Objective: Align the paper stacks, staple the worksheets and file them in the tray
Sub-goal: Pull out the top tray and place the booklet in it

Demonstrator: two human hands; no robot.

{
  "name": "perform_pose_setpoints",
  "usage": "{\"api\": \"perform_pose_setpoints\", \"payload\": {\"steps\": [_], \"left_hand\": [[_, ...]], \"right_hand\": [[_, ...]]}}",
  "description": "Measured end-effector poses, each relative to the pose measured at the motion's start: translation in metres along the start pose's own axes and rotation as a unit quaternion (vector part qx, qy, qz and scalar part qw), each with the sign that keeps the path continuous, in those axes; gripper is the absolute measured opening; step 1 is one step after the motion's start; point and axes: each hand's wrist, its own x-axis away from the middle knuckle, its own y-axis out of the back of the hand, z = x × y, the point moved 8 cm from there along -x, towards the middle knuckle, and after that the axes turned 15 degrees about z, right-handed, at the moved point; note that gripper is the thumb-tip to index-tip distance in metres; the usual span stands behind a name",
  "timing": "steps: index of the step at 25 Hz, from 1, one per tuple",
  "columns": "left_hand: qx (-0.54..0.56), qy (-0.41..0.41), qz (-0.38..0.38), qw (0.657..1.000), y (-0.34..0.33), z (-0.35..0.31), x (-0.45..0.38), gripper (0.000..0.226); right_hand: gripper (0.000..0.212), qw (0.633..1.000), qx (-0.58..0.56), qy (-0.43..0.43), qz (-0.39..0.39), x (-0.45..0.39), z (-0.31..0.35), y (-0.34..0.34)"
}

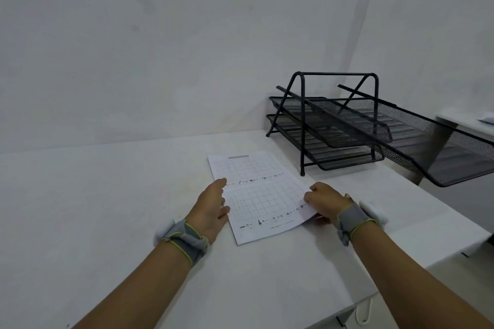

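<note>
white table [107,208] carries the worksheets [260,195] near the tray [334,125]; left hand [211,205] open at one edge, right hand [322,201] pinching the other, probably to square them.

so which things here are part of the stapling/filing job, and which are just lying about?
Job:
- worksheets, flat on the desk
- left hand and right hand at the sheets' side edges
- black mesh tray rack
No stapler in view.

Lying about:
- paper on the side surface, far right
- white cord, bottom right
</note>
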Motion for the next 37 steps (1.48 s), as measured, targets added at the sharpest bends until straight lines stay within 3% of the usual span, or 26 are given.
{"api": "perform_pose_setpoints", "payload": {"steps": [3, 6, 9, 17, 21, 23, 25, 29, 33, 37], "left_hand": [[-0.033, -0.006, -0.025, 0.999, 0.005, 0.001, 0.0, 0.041], [-0.118, -0.021, -0.058, 0.991, 0.011, -0.003, 0.001, 0.022], [-0.145, -0.05, -0.06, 0.986, 0.009, -0.012, 0.009, 0.03], [0.037, -0.099, 0.073, 0.992, -0.017, -0.014, 0.038, 0.033], [0.02, -0.158, 0.066, 0.985, -0.027, -0.018, 0.052, 0.034], [0.028, -0.171, 0.07, 0.982, -0.032, -0.016, 0.058, 0.035], [0.044, -0.175, 0.081, 0.98, -0.04, -0.011, 0.063, 0.035], [0.078, -0.17, 0.148, 0.971, -0.061, 0.001, 0.071, 0.037], [0.102, -0.157, 0.213, 0.959, -0.084, 0.011, 0.074, 0.049], [0.095, -0.225, 0.288, 0.926, -0.113, -0.001, 0.089, 0.052]], "right_hand": [[0.018, 0.997, -0.051, 0.048, -0.017, 0.006, -0.007, -0.002], [0.018, 0.984, -0.154, 0.091, -0.022, 0.022, -0.012, -0.003], [0.017, 0.969, -0.222, 0.11, -0.003, 0.052, -0.013, -0.005], [0.019, 0.94, -0.279, 0.196, 0.026, 0.131, -0.011, -0.015], [0.015, 0.887, -0.391, 0.244, 0.033, 0.16, -0.02, -0.03], [0.03, 0.869, -0.412, 0.269, 0.054, 0.171, -0.022, -0.041], [0.039, 0.876, -0.39, 0.276, 0.061, 0.18, -0.024, -0.054], [0.024, 0.902, -0.328, 0.278, -0.018, 0.196, -0.03, -0.058], [0.021, 0.897, -0.301, 0.298, -0.127, 0.226, -0.039, -0.031], [0.018, 0.89, -0.262, 0.307, -0.21, 0.254, -0.049, 0.004]]}}
